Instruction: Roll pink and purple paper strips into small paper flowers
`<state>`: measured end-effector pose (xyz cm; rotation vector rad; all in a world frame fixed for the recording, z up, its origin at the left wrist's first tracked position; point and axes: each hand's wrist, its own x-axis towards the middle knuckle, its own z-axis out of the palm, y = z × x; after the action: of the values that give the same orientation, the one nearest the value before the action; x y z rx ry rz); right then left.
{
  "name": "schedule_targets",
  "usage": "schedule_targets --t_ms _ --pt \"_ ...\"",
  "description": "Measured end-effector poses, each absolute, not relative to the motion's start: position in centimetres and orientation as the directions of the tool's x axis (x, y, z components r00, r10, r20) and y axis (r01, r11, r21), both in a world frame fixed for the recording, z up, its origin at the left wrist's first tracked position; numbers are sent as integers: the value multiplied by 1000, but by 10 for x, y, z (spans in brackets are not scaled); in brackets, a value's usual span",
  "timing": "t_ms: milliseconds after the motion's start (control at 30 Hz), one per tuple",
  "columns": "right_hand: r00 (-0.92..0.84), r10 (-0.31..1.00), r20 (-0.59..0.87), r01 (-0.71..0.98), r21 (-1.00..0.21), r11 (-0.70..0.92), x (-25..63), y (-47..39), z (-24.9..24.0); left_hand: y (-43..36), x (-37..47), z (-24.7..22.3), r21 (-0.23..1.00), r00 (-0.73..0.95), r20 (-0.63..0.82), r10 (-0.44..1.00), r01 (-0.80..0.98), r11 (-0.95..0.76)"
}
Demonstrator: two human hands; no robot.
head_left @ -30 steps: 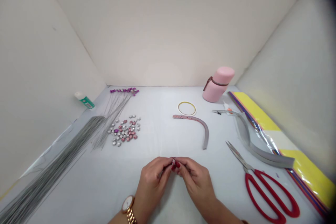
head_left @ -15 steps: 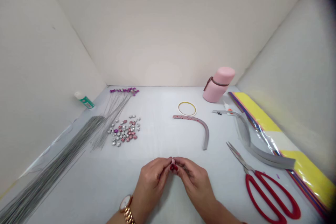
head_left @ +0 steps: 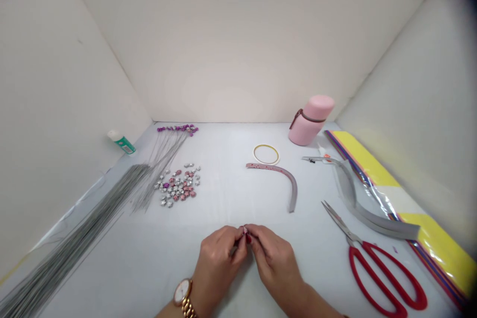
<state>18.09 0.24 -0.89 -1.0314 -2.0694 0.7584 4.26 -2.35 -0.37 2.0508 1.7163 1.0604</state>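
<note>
Near the front middle of the table, my left hand [head_left: 222,257] and my right hand [head_left: 275,257] meet at the fingertips. Both pinch a tiny pinkish piece [head_left: 245,231], mostly covered by the fingers, so its shape is hard to make out. Beyond my hands lies a curved bundle of pink and grey strips [head_left: 282,173], with a yellow-and-white ring of tape [head_left: 266,154] just behind it. Small silver and pink folded stars [head_left: 179,186] are piled to the left, one purple star among them.
Grey wires [head_left: 85,223] spread along the left, purple-tipped stems [head_left: 179,130] behind. A green-and-white glue tube [head_left: 124,144] leans at the left edge. Red-handled scissors [head_left: 385,278], grey strips [head_left: 376,222], a pink bottle [head_left: 308,121] and a yellow packet [head_left: 428,233] are at right.
My fingertips have shifted slightly around the small piece, and less of it shows between them. My left wrist has moved a little to the right.
</note>
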Motion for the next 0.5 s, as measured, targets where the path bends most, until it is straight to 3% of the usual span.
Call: schedule_targets --t_ms 333,500 --pt "-409 864 294 432 -772 467 180 3 -6 -23 40 5 750 26 269 963 621 -226" --pt "-366 914 176 340 -889 307 183 4 -8 -20 38 5 909 -35 112 993 407 -88"
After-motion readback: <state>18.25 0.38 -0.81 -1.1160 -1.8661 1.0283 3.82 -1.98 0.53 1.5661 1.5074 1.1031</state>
